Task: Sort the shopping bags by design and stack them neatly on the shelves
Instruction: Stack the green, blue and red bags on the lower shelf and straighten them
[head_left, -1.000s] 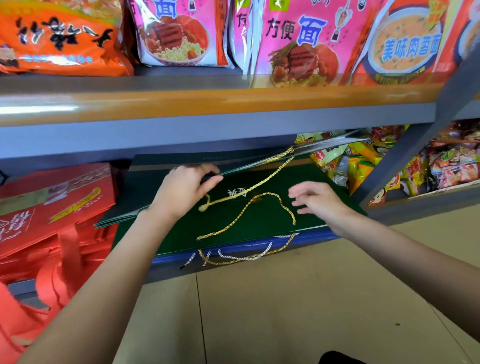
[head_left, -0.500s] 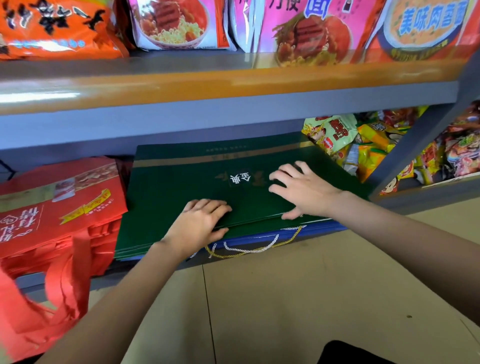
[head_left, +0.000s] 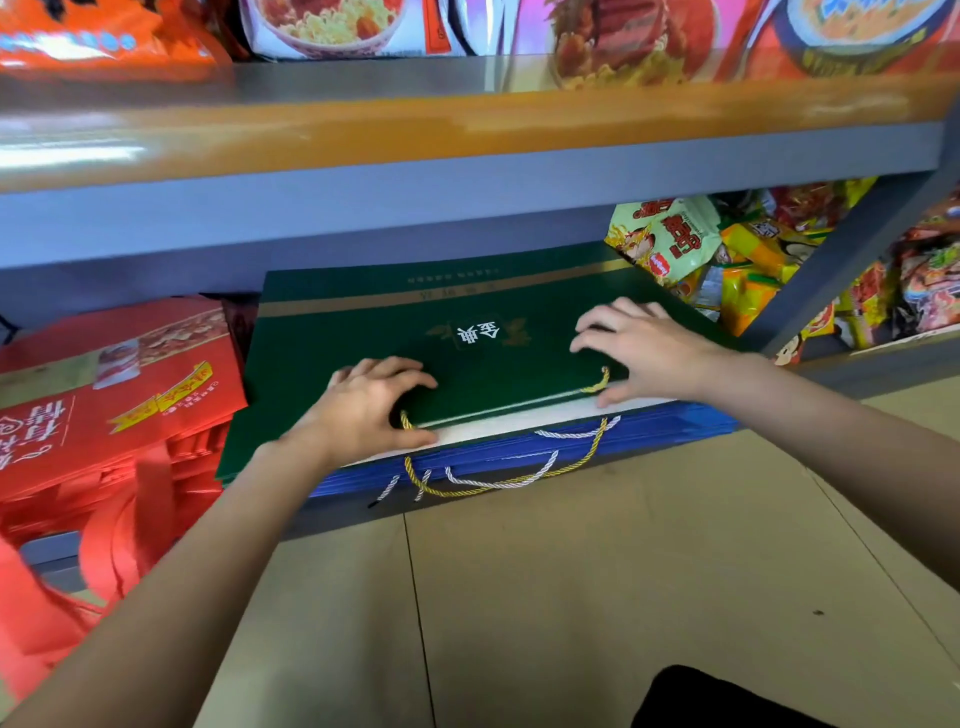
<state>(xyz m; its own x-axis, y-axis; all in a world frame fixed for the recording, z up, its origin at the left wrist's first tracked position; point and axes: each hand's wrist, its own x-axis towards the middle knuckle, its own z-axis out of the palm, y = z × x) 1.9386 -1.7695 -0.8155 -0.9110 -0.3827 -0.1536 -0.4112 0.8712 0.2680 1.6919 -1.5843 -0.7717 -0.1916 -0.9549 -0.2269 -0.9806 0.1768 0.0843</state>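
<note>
A stack of flat dark green shopping bags (head_left: 467, 306) with white characters lies on the lower shelf, on top of blue bags (head_left: 649, 431). My left hand (head_left: 371, 410) grips the top green bag's front edge near its left gold rope end, fingers curled on top and thumb below. My right hand (head_left: 641, 351) pinches the same edge further right, fingers arched on top and thumb at the edge. A white strip shows under that lifted edge. Gold and white rope handles (head_left: 498, 480) hang over the shelf front. Red bags (head_left: 114, 395) are piled to the left.
The grey and orange upper shelf (head_left: 467, 150) hangs low over the bags and carries noodle packs. Snack packets (head_left: 727, 260) crowd the lower shelf right of the green stack, behind a slanted grey strut (head_left: 841, 265). Tan floor tiles (head_left: 571, 597) lie below. Red bag handles (head_left: 119, 530) spill off the shelf.
Both hands slid from flat on the green stack to its front edge and took hold of the top bag. The edge is lifted slightly, showing white underneath.
</note>
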